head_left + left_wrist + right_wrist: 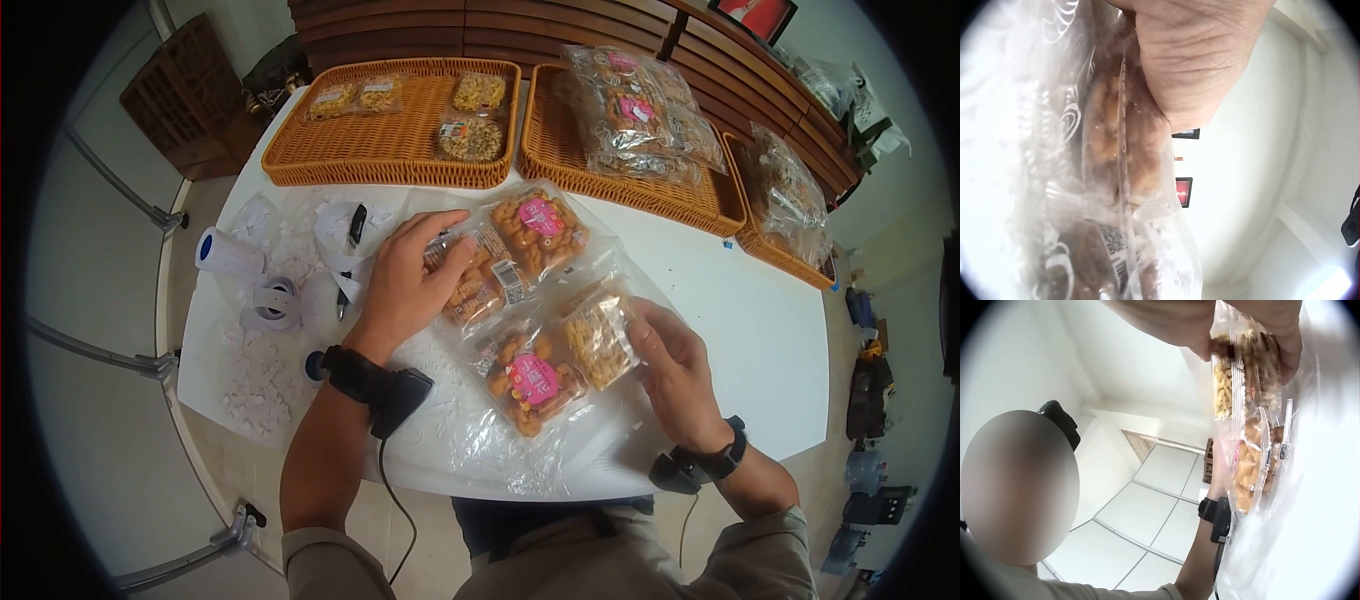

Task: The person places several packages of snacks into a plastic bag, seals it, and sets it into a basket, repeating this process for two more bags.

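Note:
A large clear plastic bag (pixel 615 265) lies across the table's front middle, with several snack packets in it. Two show round pink labels over brown knobbly pieces: a far packet (pixel 555 245) and a near packet (pixel 525 392). My left hand (pixel 412 280) grips a brown snack packet (pixel 470 290) at the bag's left side, thumb across its top; its fingers are hidden by the bag in the left wrist view. On the right, my right hand (pixel 675 370) pinches a packet of pale yellow pieces (pixel 598 335) through the plastic, thumb and fingers on opposite faces (pixel 1225 394).
Behind stand a wicker tray (pixel 390 172) with several snack packets, a second tray (pixel 640 205) piled with bagged packets and a third tray (pixel 790 255) at the right. Paper scraps (pixel 258 375), a label roll (pixel 228 252), a tape roll (pixel 272 303) and a black-handled cutter (pixel 357 225) lie left.

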A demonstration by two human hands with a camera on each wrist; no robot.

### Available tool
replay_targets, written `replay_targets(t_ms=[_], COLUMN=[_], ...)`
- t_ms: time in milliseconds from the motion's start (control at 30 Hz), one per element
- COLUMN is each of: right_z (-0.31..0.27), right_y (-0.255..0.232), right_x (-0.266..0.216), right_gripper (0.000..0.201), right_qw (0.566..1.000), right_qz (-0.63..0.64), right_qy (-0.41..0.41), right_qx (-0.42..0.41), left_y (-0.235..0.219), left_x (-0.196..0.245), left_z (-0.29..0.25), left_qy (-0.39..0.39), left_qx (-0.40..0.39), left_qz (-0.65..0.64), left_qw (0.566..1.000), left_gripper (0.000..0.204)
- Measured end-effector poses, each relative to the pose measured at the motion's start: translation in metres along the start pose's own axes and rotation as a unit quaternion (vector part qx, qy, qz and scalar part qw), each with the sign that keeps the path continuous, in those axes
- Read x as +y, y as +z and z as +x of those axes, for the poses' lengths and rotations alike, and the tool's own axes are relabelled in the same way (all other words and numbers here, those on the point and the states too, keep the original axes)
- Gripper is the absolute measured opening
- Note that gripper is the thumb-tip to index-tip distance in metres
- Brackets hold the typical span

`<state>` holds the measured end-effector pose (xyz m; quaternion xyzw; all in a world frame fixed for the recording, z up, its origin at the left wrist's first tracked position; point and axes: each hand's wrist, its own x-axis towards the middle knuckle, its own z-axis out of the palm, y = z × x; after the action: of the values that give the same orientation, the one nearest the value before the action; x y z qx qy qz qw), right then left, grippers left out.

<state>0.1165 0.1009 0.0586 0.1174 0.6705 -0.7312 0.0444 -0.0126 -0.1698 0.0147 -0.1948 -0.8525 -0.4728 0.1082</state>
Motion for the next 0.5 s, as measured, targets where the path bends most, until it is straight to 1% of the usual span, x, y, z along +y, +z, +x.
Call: replay_targets(t_ms=[67, 167, 267, 367, 467, 500], right_z=[0.007, 0.019, 0.013, 0.004, -0.001, -0.002], right_y=[0.000, -0.008, -0.006, -0.005, -0.012, -0.013], right_x=[0.006, 0.016, 0.005, -0.002, -0.008, -0.013], right_gripper=[0.043, 0.046, 0.050, 0.055, 0.061, 0.063], right_qw=[0.999, 0.998, 0.999, 0.998, 0.993, 0.989], right_qz=[-0.026, -0.047, 0.010, -0.028, -0.101, -0.135], right_qy=[-0.018, -0.031, 0.021, -0.030, -0.022, -0.001], right_qx=[0.007, -0.005, -0.025, -0.047, -0.054, -0.063], left_y=[-0.001, 0.000, 0.001, 0.000, -0.001, -0.001], left_x=[0.000, -0.002, -0.002, 0.000, 0.000, -0.001], left_z=[0.000, 0.000, 0.000, 0.000, 0.000, 0.000], left_qy=[0.019, 0.022, -0.002, 0.009, 0.032, 0.028], left_qx=[0.003, 0.004, -0.002, 0.001, 0.004, 0.004], left_qz=[0.020, 0.020, -0.008, 0.004, 0.023, 0.020], left_qw=[1.000, 1.000, 1.000, 1.000, 0.999, 0.999], left_gripper=[0.031, 0.031, 0.031, 0.031, 0.031, 0.031])
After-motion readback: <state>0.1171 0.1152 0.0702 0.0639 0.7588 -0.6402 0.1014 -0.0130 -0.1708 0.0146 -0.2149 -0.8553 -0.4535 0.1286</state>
